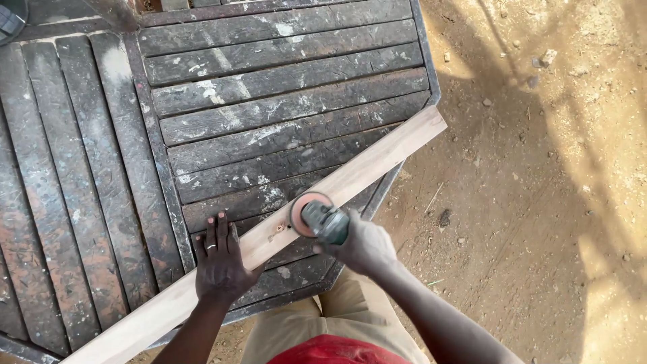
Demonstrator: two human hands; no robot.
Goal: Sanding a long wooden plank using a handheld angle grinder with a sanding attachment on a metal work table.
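Note:
A long pale wooden plank (pixel 377 160) lies diagonally across a dark slatted wooden table (pixel 269 87). My left hand (pixel 219 259) presses flat on the plank near its middle, fingers spread, a ring on one finger. My right hand (pixel 364 244) grips a green angle grinder (pixel 327 221). Its round reddish sanding disc (pixel 304 210) rests against the plank just right of my left hand. A small knot (pixel 277 229) shows in the wood between hand and disc.
The table's metal-edged corner (pixel 431 94) ends at the right, over sandy ground (pixel 539 168) scattered with small stones. My tan trousers and red shirt (pixel 330 334) are at the bottom. A dark round object (pixel 10 17) sits at the top left corner.

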